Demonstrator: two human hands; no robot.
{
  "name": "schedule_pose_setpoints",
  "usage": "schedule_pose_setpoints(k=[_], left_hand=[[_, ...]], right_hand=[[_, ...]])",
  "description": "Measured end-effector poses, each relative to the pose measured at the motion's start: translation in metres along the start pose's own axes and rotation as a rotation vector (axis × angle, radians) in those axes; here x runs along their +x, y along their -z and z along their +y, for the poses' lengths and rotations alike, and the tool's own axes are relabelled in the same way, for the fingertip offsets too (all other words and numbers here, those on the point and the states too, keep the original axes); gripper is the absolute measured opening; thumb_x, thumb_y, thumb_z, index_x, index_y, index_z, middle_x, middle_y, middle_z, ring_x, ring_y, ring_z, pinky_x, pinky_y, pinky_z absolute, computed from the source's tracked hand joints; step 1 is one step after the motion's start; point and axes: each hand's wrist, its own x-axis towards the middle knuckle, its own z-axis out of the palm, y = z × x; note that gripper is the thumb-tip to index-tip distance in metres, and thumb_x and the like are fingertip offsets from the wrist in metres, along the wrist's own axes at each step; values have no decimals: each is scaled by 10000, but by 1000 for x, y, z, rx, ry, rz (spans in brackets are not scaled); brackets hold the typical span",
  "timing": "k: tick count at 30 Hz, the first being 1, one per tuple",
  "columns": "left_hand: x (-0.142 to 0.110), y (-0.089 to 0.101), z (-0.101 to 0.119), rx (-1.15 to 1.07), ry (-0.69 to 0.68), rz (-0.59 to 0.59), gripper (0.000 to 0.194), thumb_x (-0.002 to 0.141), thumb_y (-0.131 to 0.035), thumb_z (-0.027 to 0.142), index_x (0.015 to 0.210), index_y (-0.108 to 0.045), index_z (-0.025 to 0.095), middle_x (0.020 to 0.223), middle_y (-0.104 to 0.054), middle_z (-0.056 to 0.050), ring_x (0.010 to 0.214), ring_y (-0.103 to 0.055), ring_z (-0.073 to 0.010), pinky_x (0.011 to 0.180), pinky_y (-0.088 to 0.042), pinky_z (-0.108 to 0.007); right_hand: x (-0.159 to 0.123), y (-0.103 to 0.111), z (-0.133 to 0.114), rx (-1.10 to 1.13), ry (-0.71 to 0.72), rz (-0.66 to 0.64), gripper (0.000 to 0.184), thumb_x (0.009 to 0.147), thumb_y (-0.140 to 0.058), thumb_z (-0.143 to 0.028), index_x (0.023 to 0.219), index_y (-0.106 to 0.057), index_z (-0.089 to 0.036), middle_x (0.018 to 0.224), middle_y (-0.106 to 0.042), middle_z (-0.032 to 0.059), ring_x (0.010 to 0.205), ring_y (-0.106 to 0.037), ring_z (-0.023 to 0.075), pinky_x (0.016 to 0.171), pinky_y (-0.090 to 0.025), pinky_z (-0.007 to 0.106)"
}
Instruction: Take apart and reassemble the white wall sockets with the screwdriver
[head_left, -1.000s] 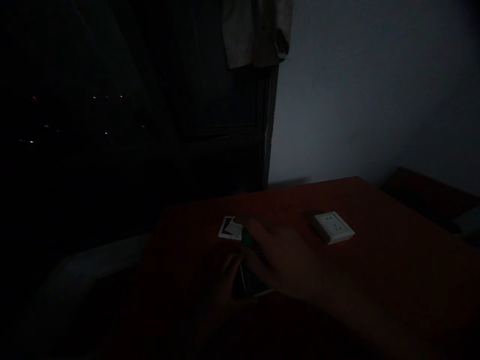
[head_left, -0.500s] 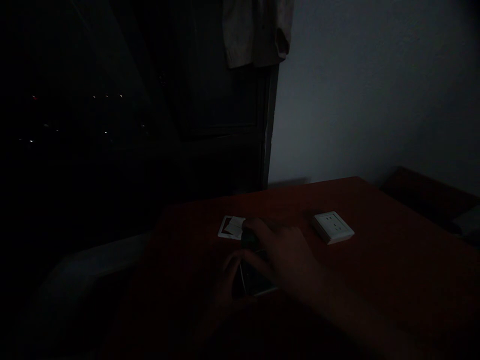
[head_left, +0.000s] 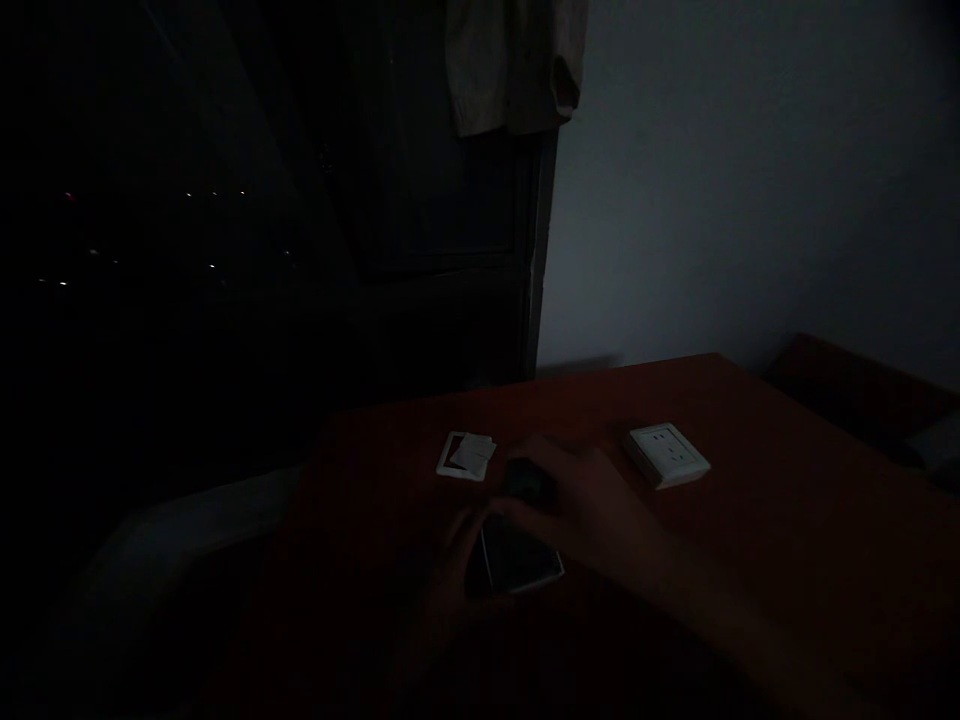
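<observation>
In dim light, a dark box with a pale rim [head_left: 523,556] sits on the reddish table near my hands. My left hand [head_left: 448,575] curls around its left side, fingers and thumb closed on it. Above the box's far edge is my right hand [head_left: 589,495], its fingers and thumb wrapped round a dark greenish piece [head_left: 528,482] whose kind I cannot make out. Just beyond lies a white square frame [head_left: 450,470] with small white plates [head_left: 474,454] on it. To the right rests a white wall socket [head_left: 669,455] on its box, face up.
The reddish tabletop [head_left: 757,520] reaches back to a pale wall [head_left: 712,200]. A dark window [head_left: 187,230] with distant lights is at the left, and cloth [head_left: 495,70] hangs above. Another brown surface [head_left: 855,390] stands at the far right.
My right hand has moved slightly right with the greenish piece, uncovering more of the small white plates and the box's right corner. My left hand stays about where it was.
</observation>
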Motion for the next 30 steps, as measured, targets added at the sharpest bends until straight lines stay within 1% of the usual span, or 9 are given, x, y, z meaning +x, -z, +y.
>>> schedule_pose_setpoints(k=[4,7,10,12,14,17,20,26,30], left_hand=[[-1,0,-2,-28,23,-38,895,674,-754,460,1432,-339,228,1512,-307,-120,1377,-302,-326,1120,-294,-487],[-2,0,0,-27,42,-47,892,678,-754,428,1439,-329,236,1520,-294,-119,1387,-287,-328,1127,-280,-492],[-1,-2,3,-12,79,-33,880,685,-752,389,1442,-330,233,1521,-297,-122,1386,-294,-328,1126,-291,-482],[-1,-2,5,-8,90,-19,884,674,-758,379,1437,-339,230,1524,-292,-123,1386,-289,-337,1123,-295,-492],[1,-1,6,-10,83,8,858,682,-752,359,1429,-349,238,1520,-302,-119,1380,-300,-338,1118,-299,-504],[8,7,4,17,66,108,677,775,-661,319,1390,-387,253,1480,-367,-96,1358,-350,-293,1117,-305,-488],[25,19,-2,123,64,228,500,852,-560,308,1330,-431,237,1425,-420,-88,1324,-397,-258,1098,-333,-463],[79,35,-5,448,70,274,452,868,-561,392,1271,-472,207,1316,-501,-93,1196,-505,-228,983,-415,-341],[106,30,5,541,121,273,511,834,-571,509,1203,-527,158,1192,-570,-136,1100,-541,-291,913,-419,-396]], right_hand=[[-12,10,34,180,-240,288,240,776,-669,-392,919,-609,-209,801,-663,13,697,-611,157,614,-472,260],[-31,7,66,542,-480,442,289,768,-670,-432,923,-596,-200,832,-654,23,694,-614,158,649,-493,287],[-53,-12,94,1002,-701,309,358,765,-649,-389,1068,-613,-202,972,-679,57,749,-654,182,686,-514,320],[-63,-29,109,1114,-823,193,341,765,-606,-346,1057,-648,-175,904,-702,70,649,-630,165,594,-486,286],[-67,-45,118,1163,-903,209,302,786,-573,-354,1009,-666,-173,841,-702,61,572,-581,142,497,-422,246],[-65,-61,122,1178,-896,233,289,808,-589,-435,879,-670,-167,707,-648,19,503,-491,104,439,-326,208],[-60,-65,119,1175,-812,248,310,753,-682,-467,860,-660,-177,700,-614,-13,518,-467,83,460,-310,198],[-64,-65,113,1203,-793,254,395,697,-740,-432,1004,-655,-199,790,-644,-4,583,-532,112,521,-372,226],[-65,-63,111,1222,-784,279,330,746,-698,-411,996,-636,-204,787,-637,-9,596,-543,119,523,-370,221]])
